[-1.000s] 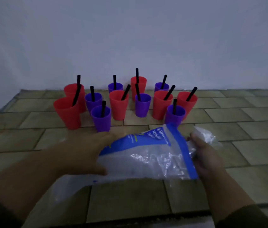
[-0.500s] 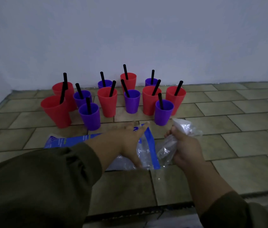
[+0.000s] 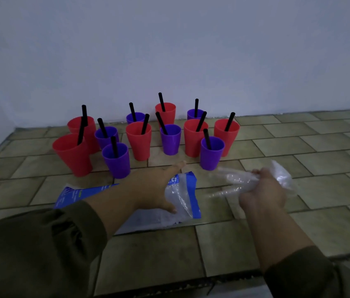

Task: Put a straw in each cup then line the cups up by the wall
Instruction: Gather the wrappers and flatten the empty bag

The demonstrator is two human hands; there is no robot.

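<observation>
The straight fingers (image 3: pixel 177 165) of the left hand (image 3: pixel 154 188) lie spread a little apart and press flat on a blue-and-clear bag (image 3: pixel 186 203) at the lower centre of the frame, with the forefinger pointing up and right and the thumb out at the bag's lower edge. The bag lies flat on the tiled surface (image 3: pixel 299 190). An olive sleeve (image 3: pixel 30 244) fills the lower left corner.

Right of centre, the fingers (image 3: pixel 261 175) of the right hand (image 3: pixel 262 191) are curled tight round a crumpled wad of clear plastic (image 3: pixel 232 179), which sticks out on both sides of the fist. I cannot tell whether this plastic joins the bag beside it.

Above the hands, at mid-frame, stand six red cups (image 3: pixel 138 145) and six purple cups (image 3: pixel 171 143) in a loose cluster. All are upright, and a black straw (image 3: pixel 200 121) leans in each. The hindmost cups stand near the pale wall (image 3: pixel 191 50), while the front ones are set well forward of it, so the cups form no single row. The nearest purple cup (image 3: pixel 210 155) stands just above the clear plastic.
</observation>
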